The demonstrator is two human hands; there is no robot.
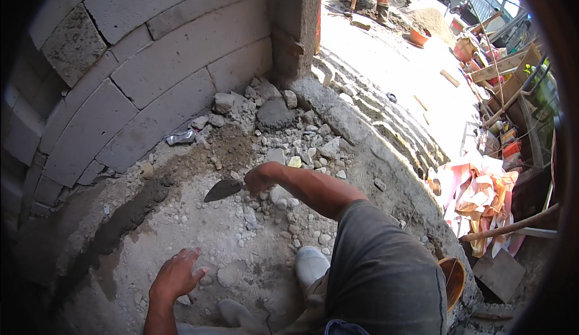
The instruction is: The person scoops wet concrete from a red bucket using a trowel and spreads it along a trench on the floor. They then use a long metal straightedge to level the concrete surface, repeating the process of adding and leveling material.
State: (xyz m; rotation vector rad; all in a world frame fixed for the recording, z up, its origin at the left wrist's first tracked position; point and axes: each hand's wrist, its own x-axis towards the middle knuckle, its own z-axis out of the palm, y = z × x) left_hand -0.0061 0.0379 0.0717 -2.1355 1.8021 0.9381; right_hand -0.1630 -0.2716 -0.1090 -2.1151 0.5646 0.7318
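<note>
My right hand (260, 177) is closed round the handle of a trowel (224, 190), whose dark pointed blade sticks out to the left just above the rubble-strewn ground. Lower down on the left, my left hand (178, 274) hangs over the pale dusty floor, fingers apart, holding nothing. A strip of dark wet mortar (129, 214) runs along the ground beside the block wall (163, 63). Damp brown sand (232, 145) and a grey mortar lump (275, 114) lie among broken stones near the corner post.
A concrete post (297, 27) stands at the wall's end, with a concrete ledge (374, 178) running down to the right. Near my right side is an orange bucket (452, 283). Crumpled sacks (479, 190) and timber lie further right. Another person's boots (383, 10) show at the top.
</note>
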